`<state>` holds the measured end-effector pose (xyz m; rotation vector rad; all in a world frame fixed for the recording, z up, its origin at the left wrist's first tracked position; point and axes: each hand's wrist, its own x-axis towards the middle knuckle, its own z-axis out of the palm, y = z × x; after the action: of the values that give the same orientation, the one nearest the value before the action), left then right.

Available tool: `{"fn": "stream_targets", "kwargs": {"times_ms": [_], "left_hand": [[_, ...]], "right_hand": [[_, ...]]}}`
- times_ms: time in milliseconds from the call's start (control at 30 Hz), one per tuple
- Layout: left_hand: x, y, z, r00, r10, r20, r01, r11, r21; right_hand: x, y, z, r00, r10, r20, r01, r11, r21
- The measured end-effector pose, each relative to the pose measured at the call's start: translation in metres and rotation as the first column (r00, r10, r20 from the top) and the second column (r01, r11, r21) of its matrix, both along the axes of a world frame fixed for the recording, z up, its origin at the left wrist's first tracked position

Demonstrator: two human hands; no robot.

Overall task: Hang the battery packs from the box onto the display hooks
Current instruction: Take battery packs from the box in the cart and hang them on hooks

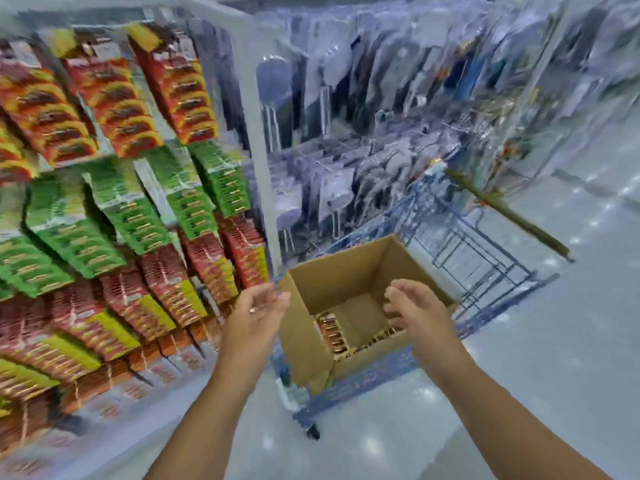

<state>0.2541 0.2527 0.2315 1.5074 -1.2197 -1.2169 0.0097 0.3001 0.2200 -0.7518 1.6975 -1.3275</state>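
Both hands [258, 306] [414, 306] empty over open-topped box [346, 271]; packs [332, 336] inside blurred.

Box [346, 271] at lower center is plain matt brown cardboard, sitting in a blue wire-metal cart [485, 258]. Floor [554, 341] on the right is smooth and glossy (light spots everywhere). Hanging packs [114, 91] upper left look shiny.

Whole view motion-blurred; battery packs [333, 336] in box [349, 275] indistinct.
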Motion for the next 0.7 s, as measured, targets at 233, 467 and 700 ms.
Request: {"fn": "stream_targets", "kwargs": {"times_ms": [233,467,700], "left_hand": [[-0.059,-0.008,-0.024,0.998,0.021,0.063,-0.024,0.998,0.057],[-0.102,-0.069,-0.057,0.997,-0.019,0.068,0.01,0.992,0.123],[-0.134,-0.103,-0.089,0.997,0.036,0.075,-0.049,0.982,0.184]], "right_hand": [[-0.068,-0.011,-0.032,0.999,0.039,0.018,-0.04,0.995,0.091],[-0.099,-0.048,-0.064,0.999,0.042,-0.017,-0.038,0.976,0.212],[-0.116,-0.096,-0.083,0.988,0.147,-0.035,-0.129,0.942,0.311]]}}
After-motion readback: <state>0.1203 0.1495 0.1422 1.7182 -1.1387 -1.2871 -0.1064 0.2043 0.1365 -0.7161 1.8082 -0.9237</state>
